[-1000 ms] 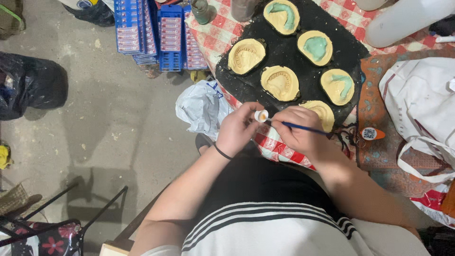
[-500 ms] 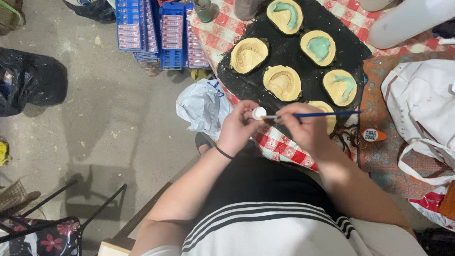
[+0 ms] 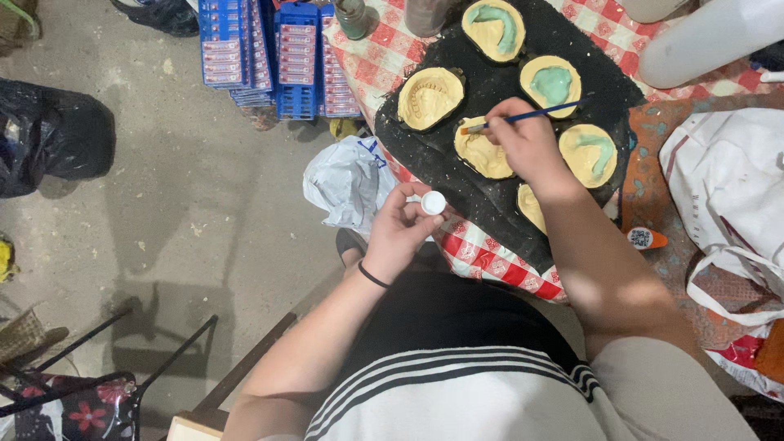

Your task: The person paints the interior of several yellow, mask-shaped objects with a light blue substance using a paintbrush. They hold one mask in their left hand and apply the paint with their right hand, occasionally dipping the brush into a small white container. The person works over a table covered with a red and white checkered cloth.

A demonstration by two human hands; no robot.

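Observation:
My right hand (image 3: 527, 145) holds a thin blue paintbrush (image 3: 523, 118) over a yellow mould-like shape (image 3: 479, 151) on a black board (image 3: 498, 82); the brush tip rests near its top edge. My left hand (image 3: 398, 227) holds a small white round pot (image 3: 433, 202) at the table's near edge, a black band on its wrist. Several more yellow shapes lie on the board: one plain (image 3: 430, 97), and three with teal paint (image 3: 494, 28) (image 3: 552, 85) (image 3: 589, 153). Another is partly hidden under my right wrist.
A red-checked cloth (image 3: 490, 260) covers the table. Blue crates (image 3: 269, 53) stand on the concrete floor at the back, a white plastic bag (image 3: 347, 181) beside the table. A white bag (image 3: 727, 188) lies right, a black bag (image 3: 49, 135) left, jars (image 3: 353, 16) at the top.
My right hand moved the brush away from the white pot, up to the yellow shape on the board. My left hand stayed low with the pot.

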